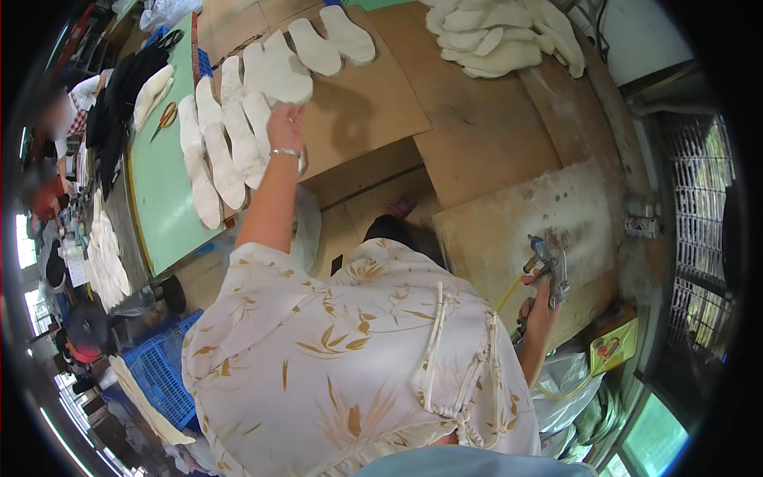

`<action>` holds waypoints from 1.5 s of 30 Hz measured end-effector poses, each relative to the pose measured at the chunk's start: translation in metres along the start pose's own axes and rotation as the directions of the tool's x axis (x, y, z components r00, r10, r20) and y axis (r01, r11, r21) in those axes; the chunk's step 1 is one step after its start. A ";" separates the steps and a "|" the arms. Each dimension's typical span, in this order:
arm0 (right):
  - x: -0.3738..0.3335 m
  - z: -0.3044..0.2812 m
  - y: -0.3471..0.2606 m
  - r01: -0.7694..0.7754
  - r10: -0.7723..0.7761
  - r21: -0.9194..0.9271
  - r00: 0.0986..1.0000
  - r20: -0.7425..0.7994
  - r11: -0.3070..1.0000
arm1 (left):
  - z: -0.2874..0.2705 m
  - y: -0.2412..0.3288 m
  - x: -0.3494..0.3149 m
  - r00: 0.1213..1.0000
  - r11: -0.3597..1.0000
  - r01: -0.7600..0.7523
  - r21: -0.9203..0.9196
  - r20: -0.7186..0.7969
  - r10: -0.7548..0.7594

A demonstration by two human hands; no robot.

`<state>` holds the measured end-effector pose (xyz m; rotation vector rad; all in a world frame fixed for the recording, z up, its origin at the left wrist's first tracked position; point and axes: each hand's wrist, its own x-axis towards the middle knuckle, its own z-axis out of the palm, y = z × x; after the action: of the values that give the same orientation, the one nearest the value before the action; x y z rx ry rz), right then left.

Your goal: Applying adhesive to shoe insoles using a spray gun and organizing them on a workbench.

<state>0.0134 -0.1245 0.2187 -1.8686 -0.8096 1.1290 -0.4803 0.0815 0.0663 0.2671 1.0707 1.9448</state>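
Note:
My left hand [284,129] is stretched out over the table, its fingers closed at the near end of a cream, fleecy-looking insole [286,73]. That insole overlaps its neighbours and seems lifted, with a shadow on the cardboard beside it. Around it lie rows of similar pale insoles [226,165], some partly hidden by my left hand and forearm. At the right, my right hand [540,306] grips a metal spray gun [544,253] with a blue fitting. A yellow hose [509,294] runs by that hand. The spray gun is held above a whitish-stained board [509,215].
A heap of pale insoles [501,36] sits at the far right on brown cardboard [469,119]. Orange-handled scissors [167,117] lie on the green tabletop [159,199]. A blue crate [163,366] stands at lower left. Between the work surfaces is a gap showing floor [350,211]. Other people are at far left.

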 end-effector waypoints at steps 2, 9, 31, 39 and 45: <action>0.001 0.002 0.000 -0.004 0.004 -0.015 1.000 0.012 1.000 | -0.038 -0.028 -0.021 0.999 0.998 0.051 -0.027 -0.013 -0.051; 0.003 0.009 -0.004 -0.016 0.018 -0.071 0.999 0.029 0.997 | -0.058 -0.077 -0.097 0.954 0.983 0.180 0.025 -0.246 -0.168; 0.002 0.010 -0.004 -0.092 0.130 0.145 0.950 -0.282 0.985 | 0.230 -0.235 0.081 0.931 0.532 -0.155 0.832 0.303 -0.203; 0.000 0.019 0.001 -0.108 0.196 0.220 0.882 -0.429 0.970 | 0.324 -0.244 0.176 0.882 0.382 -0.390 0.838 0.459 -0.107; 0.005 0.029 0.000 -0.157 0.241 0.219 0.865 -0.439 0.963 | 0.324 -0.244 0.185 0.700 0.597 0.637 0.488 -0.040 -0.713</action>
<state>-0.0114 -0.1114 0.2081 -1.9872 -0.2382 0.7871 -0.2697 0.4732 0.0368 0.2228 1.2879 0.9337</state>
